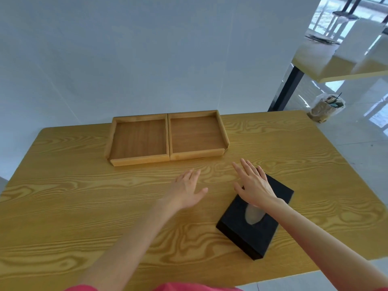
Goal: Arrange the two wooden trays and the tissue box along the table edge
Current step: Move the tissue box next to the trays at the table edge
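Observation:
Two empty wooden trays stand side by side, touching, at the far edge of the table against the white wall: the left tray (138, 140) and the right tray (196, 135). A black tissue box (252, 232) lies at an angle on the near right of the table, its oval slot facing up. My right hand (254, 184) hovers flat over the box's far end, fingers spread, gripping nothing. My left hand (186, 189) is open above the bare tabletop, between the trays and the box.
The wood-grain table (73, 206) has its right edge near the box. Past that edge, on the floor, sits a bin lined with a plastic bag (327, 107). Another table with a black leg (287, 89) stands beyond.

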Motion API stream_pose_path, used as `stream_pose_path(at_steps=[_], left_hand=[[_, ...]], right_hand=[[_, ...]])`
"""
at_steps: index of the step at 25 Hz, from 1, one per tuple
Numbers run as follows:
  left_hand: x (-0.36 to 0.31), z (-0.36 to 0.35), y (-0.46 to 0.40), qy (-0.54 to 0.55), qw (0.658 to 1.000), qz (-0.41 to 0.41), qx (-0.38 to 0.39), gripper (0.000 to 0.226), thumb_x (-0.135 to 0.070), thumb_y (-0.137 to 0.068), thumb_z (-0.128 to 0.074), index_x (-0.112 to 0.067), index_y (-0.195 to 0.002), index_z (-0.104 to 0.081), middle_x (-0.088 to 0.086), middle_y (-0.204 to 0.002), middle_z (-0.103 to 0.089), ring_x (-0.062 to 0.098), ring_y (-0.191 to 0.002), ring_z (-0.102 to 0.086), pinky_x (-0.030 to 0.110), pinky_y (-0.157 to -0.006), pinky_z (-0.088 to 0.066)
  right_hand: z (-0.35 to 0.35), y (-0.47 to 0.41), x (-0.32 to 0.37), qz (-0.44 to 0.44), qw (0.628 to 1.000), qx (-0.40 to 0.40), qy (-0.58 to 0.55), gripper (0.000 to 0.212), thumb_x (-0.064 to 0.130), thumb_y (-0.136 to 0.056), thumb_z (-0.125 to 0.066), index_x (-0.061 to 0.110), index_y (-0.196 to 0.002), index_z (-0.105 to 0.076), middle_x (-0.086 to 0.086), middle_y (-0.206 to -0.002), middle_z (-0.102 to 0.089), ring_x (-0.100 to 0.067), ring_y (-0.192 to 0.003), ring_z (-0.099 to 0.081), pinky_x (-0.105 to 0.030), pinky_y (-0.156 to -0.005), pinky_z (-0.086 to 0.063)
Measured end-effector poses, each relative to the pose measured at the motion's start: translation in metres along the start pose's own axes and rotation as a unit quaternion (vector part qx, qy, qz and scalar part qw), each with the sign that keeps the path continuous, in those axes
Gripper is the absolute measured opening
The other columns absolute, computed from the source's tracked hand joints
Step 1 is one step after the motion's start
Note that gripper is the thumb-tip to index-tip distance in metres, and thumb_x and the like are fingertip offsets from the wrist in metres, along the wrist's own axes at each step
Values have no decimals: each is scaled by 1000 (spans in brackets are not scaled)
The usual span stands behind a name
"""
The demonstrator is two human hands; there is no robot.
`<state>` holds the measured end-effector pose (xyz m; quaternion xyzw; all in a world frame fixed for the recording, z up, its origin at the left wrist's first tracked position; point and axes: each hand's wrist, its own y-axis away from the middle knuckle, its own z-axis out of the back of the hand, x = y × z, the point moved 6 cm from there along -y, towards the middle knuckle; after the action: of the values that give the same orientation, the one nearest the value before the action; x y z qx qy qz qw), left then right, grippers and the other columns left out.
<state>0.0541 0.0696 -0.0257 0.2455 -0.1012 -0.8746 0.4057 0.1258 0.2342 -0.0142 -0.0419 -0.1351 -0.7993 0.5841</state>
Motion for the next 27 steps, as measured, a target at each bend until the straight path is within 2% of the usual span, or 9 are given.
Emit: stream_pose_path(at_steps=[4, 7, 11, 16, 19, 21, 24, 27], left_hand=[[-52, -27, -8, 75, 996, -25, 34, 70, -49, -91, -38, -19, -145, -6, 7, -156, -13, 24, -142, -17, 41, -116, -23], [-84, -49, -14, 84, 994, -32, 68, 73, -51, -89, -40, -16, -145, -9, 8, -155, -18, 25, -140, -22, 42, -113, -27], [-103, -65, -17, 92, 994, -15, 61, 74, -43, -88, -48, -13, -144, -10, 9, -151, -27, 26, -136, -32, 42, -106, -37], [-103, -61, -20, 83, 996, 0, 25, 70, -36, -86, -54, -14, -142, -19, 9, -143, -41, 27, -126, -45, 40, -94, -44], [-94, -56, -21, 69, 997, -3, 19, 66, -32, -85, -54, -14, -141, -23, 10, -137, -47, 28, -118, -51, 40, -92, -49], [-81, -45, -18, 57, 998, -7, 9, 65, -30, -84, -55, -16, -141, -24, 9, -136, -48, 27, -117, -52, 40, -93, -49], [-54, -21, -11, 42, 999, -3, -9, 66, -27, -85, -54, -20, -142, -21, 5, -142, -41, 25, -122, -48, 36, -95, -46], [-16, 0, -3, 21, 999, 20, -18, 64, -25, -85, -54, -23, -142, -23, 4, -137, -43, 25, -109, -54, 38, -88, -51]], right_hand=[[-1, 12, -43, -25, 999, 19, 6, 62, 24, -93, -42, 22, -148, -13, -12, -158, -3, -25, -146, 2, -44, -118, -3], [-6, 18, -69, -49, 998, 44, 7, 66, 25, -92, -46, 25, -148, -11, -13, -158, -2, -27, -146, 2, -45, -118, -5], [-12, 21, -85, -58, 996, 59, -13, 70, 20, -91, -49, 30, -148, -10, -11, -158, -9, -28, -144, -11, -43, -117, -15], [-6, 16, -88, -63, 997, 22, -44, 62, 13, -90, -46, 30, -145, -22, -5, -153, -26, -27, -136, -30, -40, -109, -30], [1, 14, -84, -56, 997, 14, -56, 59, 18, -87, -49, 31, -141, -30, 0, -143, -41, -23, -124, -44, -34, -87, -45], [1, 13, -73, -53, 997, 15, -62, 59, 24, -85, -52, 31, -140, -32, 1, -136, -46, -22, -119, -49, -31, -76, -45], [1, 5, -46, -52, 995, 6, -86, 61, 29, -81, -56, 29, -138, -32, -3, -130, -49, -23, -116, -50, -33, -77, -45], [-2, -6, -6, -48, 993, 7, -103, 61, 30, -81, -57, 24, -137, -32, -8, -127, -47, -25, -115, -48, -34, -73, -44]])
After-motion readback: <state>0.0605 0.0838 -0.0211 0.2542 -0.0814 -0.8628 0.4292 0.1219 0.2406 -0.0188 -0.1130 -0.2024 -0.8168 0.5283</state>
